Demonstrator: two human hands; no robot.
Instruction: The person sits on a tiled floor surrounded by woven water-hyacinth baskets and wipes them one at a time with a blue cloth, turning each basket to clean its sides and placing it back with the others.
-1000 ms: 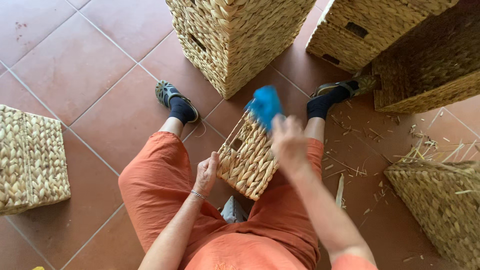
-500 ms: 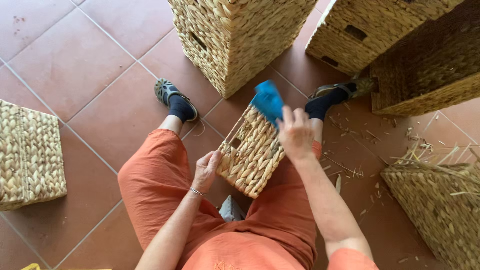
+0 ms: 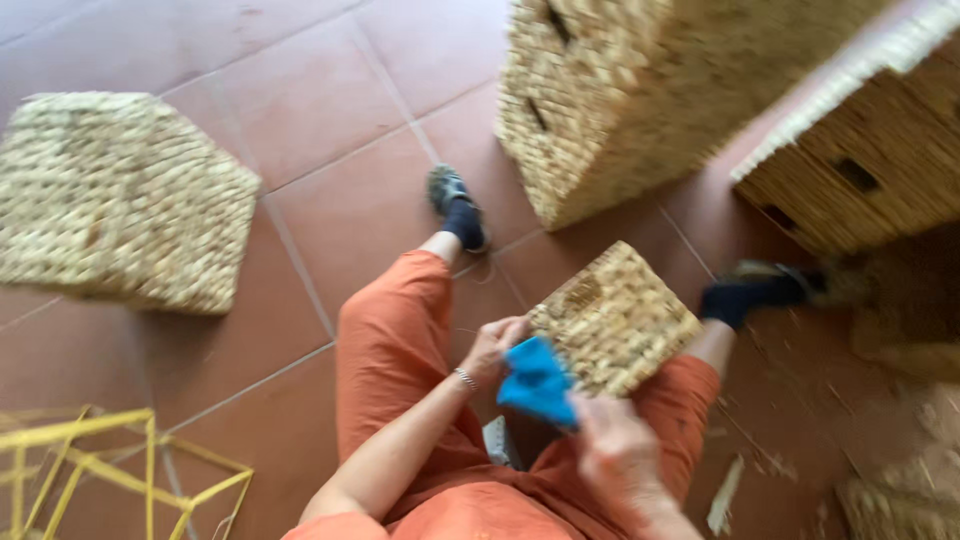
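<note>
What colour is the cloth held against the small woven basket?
Bright blue. The cloth shows best in the head view, against the tan basket.

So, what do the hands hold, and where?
The left hand grips the small woven basket at its near corner; the right hand holds a blue cloth by its lower edge.

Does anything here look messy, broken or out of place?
Loose straw scraps litter the tiles at lower right, beside the person's leg. The left hand steadies a small woven basket; the right hand holds a blue cloth.
</note>
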